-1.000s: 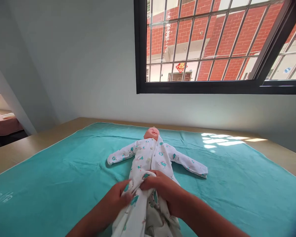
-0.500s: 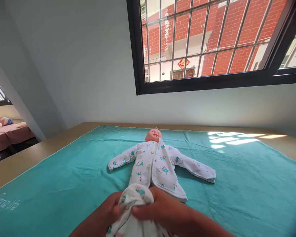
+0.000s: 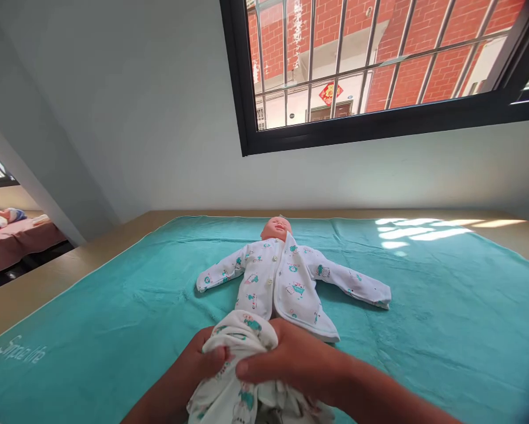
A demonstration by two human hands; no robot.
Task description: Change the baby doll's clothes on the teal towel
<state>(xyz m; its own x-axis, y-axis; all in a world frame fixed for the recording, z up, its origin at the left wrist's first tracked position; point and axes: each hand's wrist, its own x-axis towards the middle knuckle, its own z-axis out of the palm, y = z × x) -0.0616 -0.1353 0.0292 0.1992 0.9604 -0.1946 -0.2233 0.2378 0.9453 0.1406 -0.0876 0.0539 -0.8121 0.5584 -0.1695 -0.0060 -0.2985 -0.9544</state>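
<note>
A baby doll (image 3: 276, 227) lies on its back on a teal mat (image 3: 114, 294), arms spread, dressed in a white top with teal prints (image 3: 286, 280). At its lower body, matching white printed trousers (image 3: 240, 335) are bunched up. My left hand (image 3: 202, 360) grips the bunched fabric from the left, thumb on top. On the right side my right hand (image 3: 290, 360) closes over the same cloth. Both hands touch each other at the waist of the trousers. The doll's legs are hidden under the fabric and my hands.
The mat covers a tan wooden platform (image 3: 61, 268) against a grey wall. A black-framed barred window (image 3: 379, 65) is above, with sun patches on the mat at right (image 3: 414, 232). Through an opening at left, a bed (image 3: 12, 238) holds another doll.
The trousers have been gathered into a tighter bunch and slid down from the doll's waist. The top's lower hem now lies uncovered. My view has tilted and shifted.
</note>
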